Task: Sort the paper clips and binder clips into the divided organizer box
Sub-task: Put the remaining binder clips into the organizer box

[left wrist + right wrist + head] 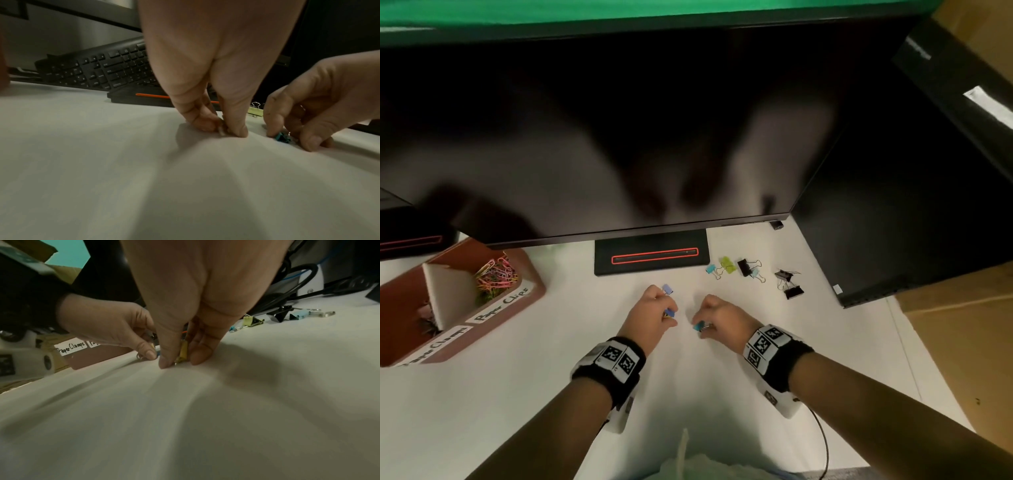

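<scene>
On the white table my left hand [665, 310] [223, 130] pinches a small blue binder clip [671, 312] against the surface. A second blue clip [667, 290] lies just beyond its knuckles. Close to the right, my right hand [704, 323] [177, 363] pinches a small teal binder clip [699, 326] [282, 138] that touches the table. The brown divided organizer box [536, 286] stands at the far left. Coloured paper clips [494, 277] fill its far compartment and dark binder clips [428, 323] lie in the near one. More binder clips lie loose at the right: teal [710, 269], yellow-green [727, 264] and black [794, 292].
A large dark monitor hangs over the back of the table on its stand base [650, 257]. A second monitor [893, 205] and a cardboard box [962, 342] close off the right. A black keyboard [102, 71] sits behind the base. A cable [823, 442] runs from my right wrist.
</scene>
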`<control>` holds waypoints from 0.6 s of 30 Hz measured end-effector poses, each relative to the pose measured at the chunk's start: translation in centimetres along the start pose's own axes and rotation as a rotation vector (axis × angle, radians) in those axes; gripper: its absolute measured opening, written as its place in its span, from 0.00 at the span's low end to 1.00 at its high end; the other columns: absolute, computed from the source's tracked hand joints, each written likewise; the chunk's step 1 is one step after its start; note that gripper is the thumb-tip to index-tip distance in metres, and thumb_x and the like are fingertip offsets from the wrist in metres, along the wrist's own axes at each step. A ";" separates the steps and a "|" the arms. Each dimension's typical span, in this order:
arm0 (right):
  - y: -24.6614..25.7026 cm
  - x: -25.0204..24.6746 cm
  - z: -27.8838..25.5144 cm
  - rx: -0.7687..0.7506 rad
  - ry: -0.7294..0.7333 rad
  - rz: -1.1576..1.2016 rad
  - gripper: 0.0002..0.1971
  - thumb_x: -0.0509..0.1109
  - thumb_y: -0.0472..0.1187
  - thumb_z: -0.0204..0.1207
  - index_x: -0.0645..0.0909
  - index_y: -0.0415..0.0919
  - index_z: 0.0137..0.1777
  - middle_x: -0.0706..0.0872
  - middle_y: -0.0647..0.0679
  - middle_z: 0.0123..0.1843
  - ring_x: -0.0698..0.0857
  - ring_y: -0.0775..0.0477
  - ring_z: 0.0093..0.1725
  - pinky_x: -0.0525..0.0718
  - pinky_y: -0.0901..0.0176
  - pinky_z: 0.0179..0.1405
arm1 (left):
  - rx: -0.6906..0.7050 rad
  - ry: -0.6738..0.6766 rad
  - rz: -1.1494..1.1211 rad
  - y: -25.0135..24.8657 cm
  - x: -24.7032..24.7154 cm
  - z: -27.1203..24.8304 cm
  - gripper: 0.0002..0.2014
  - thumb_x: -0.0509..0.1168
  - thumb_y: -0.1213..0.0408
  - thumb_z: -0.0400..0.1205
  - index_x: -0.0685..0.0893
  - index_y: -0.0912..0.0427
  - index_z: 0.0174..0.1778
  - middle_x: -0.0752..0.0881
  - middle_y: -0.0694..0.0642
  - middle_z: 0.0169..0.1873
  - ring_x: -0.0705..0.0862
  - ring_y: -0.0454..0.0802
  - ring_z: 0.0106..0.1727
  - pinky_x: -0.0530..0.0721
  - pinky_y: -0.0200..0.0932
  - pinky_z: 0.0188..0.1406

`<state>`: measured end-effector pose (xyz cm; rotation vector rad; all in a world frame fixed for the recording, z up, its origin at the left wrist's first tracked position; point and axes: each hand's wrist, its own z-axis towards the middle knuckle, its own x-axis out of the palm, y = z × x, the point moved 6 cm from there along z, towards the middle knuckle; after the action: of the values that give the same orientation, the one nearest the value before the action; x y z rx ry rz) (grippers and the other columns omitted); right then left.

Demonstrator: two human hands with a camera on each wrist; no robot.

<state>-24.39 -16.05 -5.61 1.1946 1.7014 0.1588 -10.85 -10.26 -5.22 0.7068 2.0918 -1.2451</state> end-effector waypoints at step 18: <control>-2.6 -3.8 -1.0 -0.010 -0.178 0.075 0.18 0.70 0.31 0.75 0.80 0.43 0.64 0.75 0.47 0.63 0.81 0.51 0.50 0.80 0.61 0.63 | -0.076 -0.103 -0.193 1.9 -2.7 1.5 0.08 0.72 0.70 0.73 0.81 0.55 0.42 0.76 0.53 0.41 0.81 0.48 0.34 0.81 0.36 0.33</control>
<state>-26.81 -19.84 -4.26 1.2294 1.5008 0.1035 -7.30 -11.17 -4.93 0.4053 2.1484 -1.2681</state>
